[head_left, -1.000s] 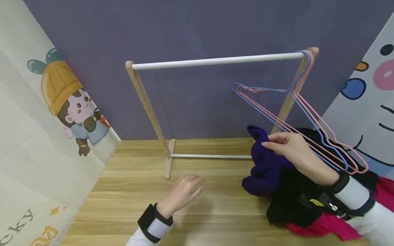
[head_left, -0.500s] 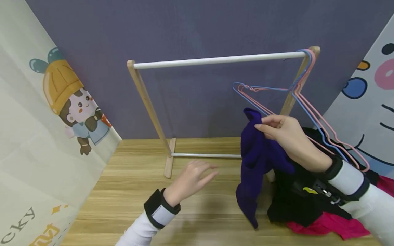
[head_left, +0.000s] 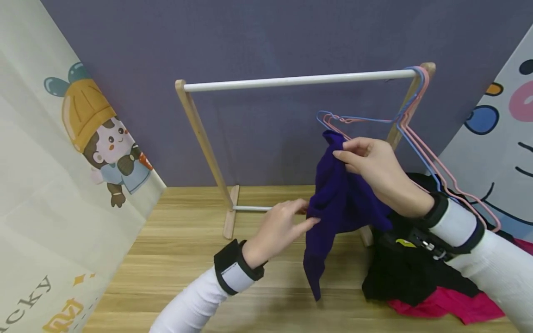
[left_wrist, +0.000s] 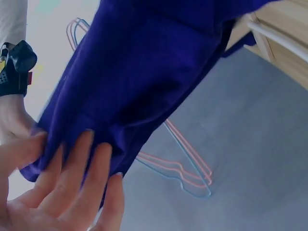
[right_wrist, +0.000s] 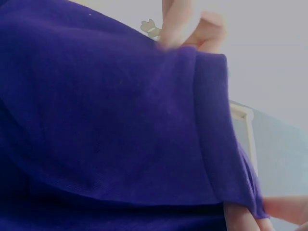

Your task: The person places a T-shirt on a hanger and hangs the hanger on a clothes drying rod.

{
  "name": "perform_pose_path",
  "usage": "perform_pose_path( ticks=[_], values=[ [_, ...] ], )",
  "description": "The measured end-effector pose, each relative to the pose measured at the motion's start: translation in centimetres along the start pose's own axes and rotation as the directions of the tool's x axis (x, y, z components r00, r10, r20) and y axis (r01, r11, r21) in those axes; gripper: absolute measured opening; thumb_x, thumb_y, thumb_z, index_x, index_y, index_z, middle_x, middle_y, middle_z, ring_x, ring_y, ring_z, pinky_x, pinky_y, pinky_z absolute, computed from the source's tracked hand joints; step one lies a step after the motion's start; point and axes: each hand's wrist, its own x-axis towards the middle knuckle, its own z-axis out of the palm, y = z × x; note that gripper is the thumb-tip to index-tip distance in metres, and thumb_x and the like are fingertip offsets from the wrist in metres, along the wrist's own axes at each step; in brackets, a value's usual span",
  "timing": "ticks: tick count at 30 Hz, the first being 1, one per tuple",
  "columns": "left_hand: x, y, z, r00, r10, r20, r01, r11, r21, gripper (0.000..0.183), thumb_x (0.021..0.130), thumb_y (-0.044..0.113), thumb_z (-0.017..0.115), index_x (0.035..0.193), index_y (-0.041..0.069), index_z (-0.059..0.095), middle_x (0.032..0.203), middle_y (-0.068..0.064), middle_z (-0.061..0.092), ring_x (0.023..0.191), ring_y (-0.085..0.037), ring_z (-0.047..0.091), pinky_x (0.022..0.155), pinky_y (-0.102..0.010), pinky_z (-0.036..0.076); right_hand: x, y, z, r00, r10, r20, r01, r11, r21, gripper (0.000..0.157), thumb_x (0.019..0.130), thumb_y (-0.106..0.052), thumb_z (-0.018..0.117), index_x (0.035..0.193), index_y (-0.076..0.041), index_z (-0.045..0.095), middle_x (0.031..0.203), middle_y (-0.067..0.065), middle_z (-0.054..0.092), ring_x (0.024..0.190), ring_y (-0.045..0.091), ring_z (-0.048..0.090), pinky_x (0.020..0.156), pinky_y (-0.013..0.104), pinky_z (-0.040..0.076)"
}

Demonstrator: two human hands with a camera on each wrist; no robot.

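Observation:
A purple garment point(head_left: 333, 199) hangs bunched in front of the rack, its lower end dangling above the table. My right hand point(head_left: 376, 171) pinches its upper edge between thumb and fingers; the right wrist view shows a stitched band along the edge of the purple garment point(right_wrist: 120, 120). At the garment's left side is my left hand point(head_left: 281, 229), thumb and fingers apart with the cloth edge between them. In the left wrist view, the fingers point(left_wrist: 77, 163) of that hand lie extended against the cloth. Folds hide part of the garment.
A rack with a white top rail point(head_left: 291, 82) and wooden posts stands behind. Blue and pink hangers point(head_left: 410, 118) hang at its right end. Black clothing point(head_left: 399, 273) and pink-red clothing point(head_left: 449, 305) lie piled on the wooden table point(head_left: 175, 277) at right.
My right hand has lifted the purple garment off the pile and carried it up and left, so that it now hangs down. My left hand has moved right and up to the garment's side.

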Motion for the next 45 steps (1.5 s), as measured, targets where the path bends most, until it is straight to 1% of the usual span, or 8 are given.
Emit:
perform_pose_path(
  ticks=[6, 9, 22, 29, 34, 40, 42, 45],
  values=[
    [0.6, -0.8, -1.2, 0.991, -0.019, -0.131, 0.011, 0.998, -0.061, 0.007, 0.079, 0.003, 0.060, 0.085, 0.003, 0.056, 0.076, -0.010, 0.065, 0.070, -0.015, 0.059, 0.061, -0.035, 0.051, -0.3, -0.1, -0.8, 1.000, -0.008, 0.003, 0.008, 1.000, 0.027, 0.033, 0.081, -0.030, 0.061, 0.096, -0.001, 0.055, 0.088, -0.006, 0.059, 0.086, 0.008, 0.055, 0.068, 0.016, 0.048],
    [1.0, -1.2, -2.4, 0.985, -0.035, -0.171, 0.021, 0.996, -0.084, 0.007, 0.081, 0.001, 0.058, 0.085, 0.003, 0.054, 0.076, -0.009, 0.064, 0.069, -0.013, 0.058, 0.059, -0.034, 0.051, -0.6, 0.2, -1.4, 1.000, 0.008, 0.005, -0.009, 0.999, 0.031, 0.032, 0.080, -0.030, 0.063, 0.093, -0.002, 0.055, 0.082, -0.010, 0.060, 0.075, 0.006, 0.057, 0.057, 0.014, 0.047],
    [1.9, -2.2, -5.7, 0.981, -0.059, -0.182, 0.044, 0.995, -0.085, 0.010, 0.083, -0.005, 0.051, 0.088, 0.002, 0.055, 0.082, -0.012, 0.063, 0.074, -0.013, 0.058, 0.065, -0.031, 0.053, -2.3, 2.1, -1.2, 0.989, -0.007, 0.145, -0.018, 0.986, 0.167, 0.024, 0.081, -0.016, 0.062, 0.086, 0.005, 0.051, 0.076, -0.006, 0.062, 0.075, 0.013, 0.060, 0.070, 0.024, 0.051],
    [2.0, -2.4, -6.6, 0.979, -0.077, -0.189, 0.063, 0.995, -0.081, 0.013, 0.083, -0.007, 0.049, 0.090, 0.003, 0.055, 0.082, -0.012, 0.062, 0.074, -0.014, 0.058, 0.063, -0.033, 0.053, -3.1, 3.6, -1.3, 0.972, 0.000, 0.233, -0.021, 0.996, 0.088, 0.031, 0.085, -0.018, 0.057, 0.098, 0.009, 0.050, 0.082, -0.002, 0.065, 0.078, 0.016, 0.062, 0.071, 0.020, 0.050],
    [1.9, -2.5, -7.3, 0.975, -0.097, -0.199, 0.081, 0.993, -0.084, 0.014, 0.082, -0.007, 0.049, 0.090, 0.002, 0.056, 0.080, -0.012, 0.062, 0.071, -0.014, 0.057, 0.063, -0.035, 0.052, -2.7, 5.1, -1.8, 0.981, -0.086, 0.171, 0.112, 0.983, -0.144, 0.033, 0.080, -0.016, 0.064, 0.099, 0.005, 0.048, 0.089, 0.008, 0.061, 0.077, 0.017, 0.061, 0.065, 0.015, 0.048],
    [2.2, -2.3, -8.7, 0.969, -0.096, -0.226, 0.079, 0.993, -0.082, 0.013, 0.083, -0.005, 0.049, 0.089, 0.003, 0.056, 0.078, -0.011, 0.063, 0.066, -0.014, 0.056, 0.060, -0.036, 0.051, -1.5, 6.6, -1.8, 0.953, -0.171, 0.249, 0.233, 0.940, -0.248, 0.067, 0.077, -0.010, 0.065, 0.129, 0.001, 0.024, 0.113, 0.030, 0.039, 0.094, 0.041, 0.050, 0.075, 0.048, 0.048],
    [2.4, -2.2, -9.3, 0.969, -0.092, -0.231, 0.077, 0.995, -0.069, 0.013, 0.083, -0.005, 0.049, 0.089, 0.003, 0.057, 0.077, -0.011, 0.063, 0.063, -0.013, 0.054, 0.058, -0.036, 0.049, -1.1, 6.6, -1.7, 0.932, -0.221, 0.288, 0.300, 0.916, -0.265, 0.055, 0.079, -0.006, 0.062, 0.127, -0.002, 0.034, 0.113, 0.029, 0.043, 0.093, 0.040, 0.052, 0.074, 0.053, 0.048],
    [2.7, -2.2, -10.2, 0.968, -0.095, -0.234, 0.088, 0.995, -0.040, 0.014, 0.082, -0.005, 0.049, 0.089, 0.004, 0.057, 0.076, -0.010, 0.062, 0.060, -0.013, 0.051, 0.055, -0.034, 0.045, -0.8, 6.3, -1.6, 0.910, -0.259, 0.324, 0.356, 0.889, -0.289, 0.024, 0.085, -0.007, 0.055, 0.109, -0.006, 0.055, 0.098, 0.019, 0.057, 0.077, 0.028, 0.057, 0.062, 0.043, 0.051]
  ],
)
